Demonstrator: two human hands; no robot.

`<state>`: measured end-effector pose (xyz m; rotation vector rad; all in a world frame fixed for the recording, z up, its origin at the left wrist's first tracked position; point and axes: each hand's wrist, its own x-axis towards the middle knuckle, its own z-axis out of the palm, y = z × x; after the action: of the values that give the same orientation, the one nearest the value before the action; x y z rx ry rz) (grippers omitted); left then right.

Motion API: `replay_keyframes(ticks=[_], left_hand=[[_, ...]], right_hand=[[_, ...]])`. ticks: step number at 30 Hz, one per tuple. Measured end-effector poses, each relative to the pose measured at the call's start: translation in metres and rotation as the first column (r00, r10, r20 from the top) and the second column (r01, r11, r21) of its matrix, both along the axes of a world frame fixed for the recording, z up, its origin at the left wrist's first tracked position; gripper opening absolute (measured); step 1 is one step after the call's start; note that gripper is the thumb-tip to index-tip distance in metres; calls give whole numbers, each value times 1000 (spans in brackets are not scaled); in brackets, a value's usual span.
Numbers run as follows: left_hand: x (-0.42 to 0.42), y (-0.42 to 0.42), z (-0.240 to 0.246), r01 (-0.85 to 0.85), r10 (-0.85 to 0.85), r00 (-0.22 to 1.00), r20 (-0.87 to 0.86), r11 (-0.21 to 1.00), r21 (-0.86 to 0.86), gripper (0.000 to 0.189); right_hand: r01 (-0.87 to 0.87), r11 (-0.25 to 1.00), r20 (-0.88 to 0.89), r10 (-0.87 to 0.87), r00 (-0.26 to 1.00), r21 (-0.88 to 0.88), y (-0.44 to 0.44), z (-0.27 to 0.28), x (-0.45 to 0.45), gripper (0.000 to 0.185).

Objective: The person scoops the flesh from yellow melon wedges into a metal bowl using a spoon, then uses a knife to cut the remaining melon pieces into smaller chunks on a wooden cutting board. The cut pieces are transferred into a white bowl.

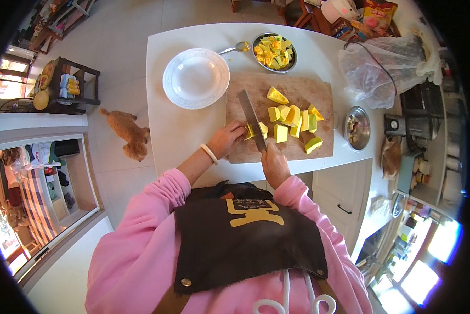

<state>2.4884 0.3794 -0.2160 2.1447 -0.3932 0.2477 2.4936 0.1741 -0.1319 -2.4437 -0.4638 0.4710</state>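
My right hand [275, 163] grips the handle of a kitchen knife [250, 114], whose broad blade slants away over the left part of a wooden cutting board [313, 86]. Against the blade's left side, the fingers of my left hand [229, 138] hold a piece of yellow squash [248, 132]. Another piece touches the blade's right side. Several green-skinned squash chunks [280, 133] lie on the board to the right of the knife. Beyond the board stands a metal bowl [296, 59] of cut squash with orange pulp. An empty white plate [195, 78] is at the left.
A metal spoon [235, 49] lies between plate and bowl. Right of the board are a metal bowl [367, 129] with small pieces in it and a clear plastic bag [372, 74]. A brown curly-haired dog [127, 131] is on the floor, left of the white countertop [162, 137].
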Motion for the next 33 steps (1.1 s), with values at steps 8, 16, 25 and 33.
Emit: replay_keyframes(ticks=[8,16,25,33], left_hand=[[-3,-3,-3,-37,36,999,28,999,10,19],[-8,-2,1,-77,77,997,-5,997,3,17],[-9,-5,-6,-107,107,994,14,994,-24,15],[-7,-7,-4,-151,154,986,57,987,-61,12]], right_hand=[[-146,982,-34,142,989,-119,-3,14,6,15],[-65,995,125,74,989,-71,4,-9,4,16],[-163,974,-78,152,985,-159,1,20,8,15],[-76,997,80,78,994,-22,3,-12,8,16]])
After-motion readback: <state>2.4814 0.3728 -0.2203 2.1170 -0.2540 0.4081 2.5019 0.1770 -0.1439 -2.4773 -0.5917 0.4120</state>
